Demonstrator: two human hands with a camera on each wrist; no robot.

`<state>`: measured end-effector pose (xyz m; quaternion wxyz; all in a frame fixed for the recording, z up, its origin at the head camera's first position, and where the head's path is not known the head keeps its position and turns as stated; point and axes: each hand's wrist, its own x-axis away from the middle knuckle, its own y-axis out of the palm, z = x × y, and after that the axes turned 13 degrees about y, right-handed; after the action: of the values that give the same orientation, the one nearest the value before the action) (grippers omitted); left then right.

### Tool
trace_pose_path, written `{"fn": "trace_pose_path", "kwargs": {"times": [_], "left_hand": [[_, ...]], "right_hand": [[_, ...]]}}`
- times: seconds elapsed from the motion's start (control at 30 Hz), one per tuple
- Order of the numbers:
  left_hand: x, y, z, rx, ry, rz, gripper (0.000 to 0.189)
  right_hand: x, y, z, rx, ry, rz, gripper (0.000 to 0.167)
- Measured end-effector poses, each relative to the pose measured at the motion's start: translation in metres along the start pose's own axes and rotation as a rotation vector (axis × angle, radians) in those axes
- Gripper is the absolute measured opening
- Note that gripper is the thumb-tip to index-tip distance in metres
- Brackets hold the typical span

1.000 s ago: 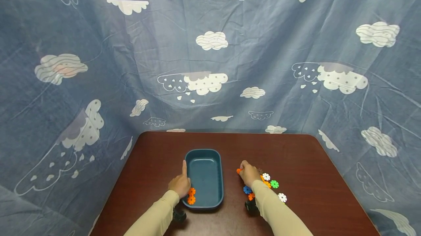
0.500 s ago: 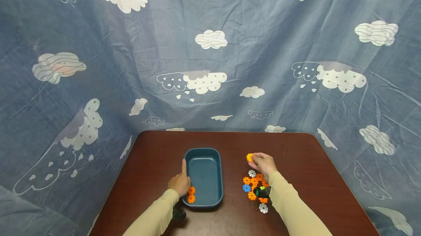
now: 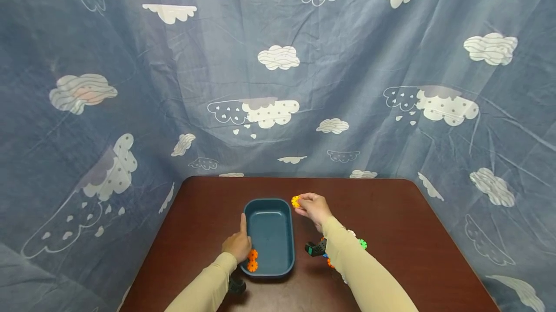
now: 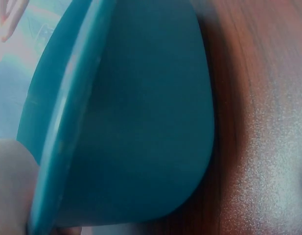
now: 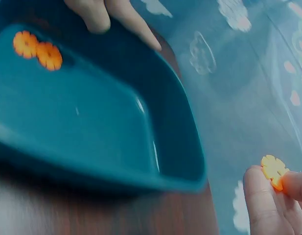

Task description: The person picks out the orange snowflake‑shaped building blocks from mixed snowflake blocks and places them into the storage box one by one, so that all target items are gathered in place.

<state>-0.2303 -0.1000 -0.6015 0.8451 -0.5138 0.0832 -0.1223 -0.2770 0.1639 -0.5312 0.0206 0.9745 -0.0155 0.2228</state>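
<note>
In the head view a dark teal plastic tray (image 3: 270, 234) stands on the table. My left hand (image 3: 236, 244) grips its left rim, the index finger straight along the edge; the left wrist view shows the thumb (image 4: 13, 181) over the rim. Two orange snowflake discs (image 3: 252, 266) lie in the tray's near left corner. Between thumb and fingertips, my right hand (image 3: 316, 210) pinches a yellow snowflake disc (image 3: 295, 201), raised just off the tray's far right corner. The right wrist view shows this yellow disc (image 5: 273, 171) held upright by its edge.
On the brown table (image 3: 391, 205), right of the tray, a pile of loose discs lies mostly hidden by my right forearm; a green disc (image 3: 362, 244) and a white disc (image 3: 351, 232) peek out. A cloud-patterned curtain (image 3: 278, 133) rises behind the table.
My right hand first carries an orange-looking disc near the pile, then holds a yellow one above the pile, and now has brought it left to the tray's corner. The left hand stays put.
</note>
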Motion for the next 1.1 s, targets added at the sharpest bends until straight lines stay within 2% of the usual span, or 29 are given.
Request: {"fn": "trace_pose_path", "kwargs": {"times": [0.13, 0.3, 0.47, 0.57, 0.7, 0.9, 1.0, 1.1], "left_hand": [[-0.001, 0.001, -0.001, 0.003, -0.008, -0.002, 0.079], [-0.002, 0.003, -0.001, -0.011, -0.022, -0.012, 0.08], [-0.003, 0.004, -0.001, -0.009, -0.018, -0.001, 0.08], [-0.004, 0.003, -0.002, -0.02, -0.021, 0.01, 0.08], [-0.005, 0.002, -0.002, -0.029, -0.009, 0.003, 0.079], [-0.004, 0.002, -0.001, -0.016, 0.004, -0.01, 0.08], [-0.004, 0.001, -0.001, -0.029, 0.003, -0.009, 0.08], [-0.003, 0.0, -0.003, -0.033, -0.007, -0.013, 0.08]], "right_hand": [[0.001, 0.034, 0.005, 0.065, -0.004, -0.035, 0.025], [0.005, 0.068, 0.018, 0.234, 0.022, -0.063, 0.016], [0.004, 0.095, 0.037, 0.379, 0.06, -0.03, 0.004], [0.001, 0.107, 0.047, 0.415, 0.084, -0.003, 0.009], [0.001, 0.117, 0.058, 0.441, 0.104, 0.015, 0.021], [0.004, 0.121, 0.068, 0.471, 0.103, 0.006, 0.036], [0.006, 0.12, 0.065, 0.485, 0.098, -0.005, 0.035], [0.009, 0.118, 0.057, 0.463, 0.107, -0.045, 0.026]]}}
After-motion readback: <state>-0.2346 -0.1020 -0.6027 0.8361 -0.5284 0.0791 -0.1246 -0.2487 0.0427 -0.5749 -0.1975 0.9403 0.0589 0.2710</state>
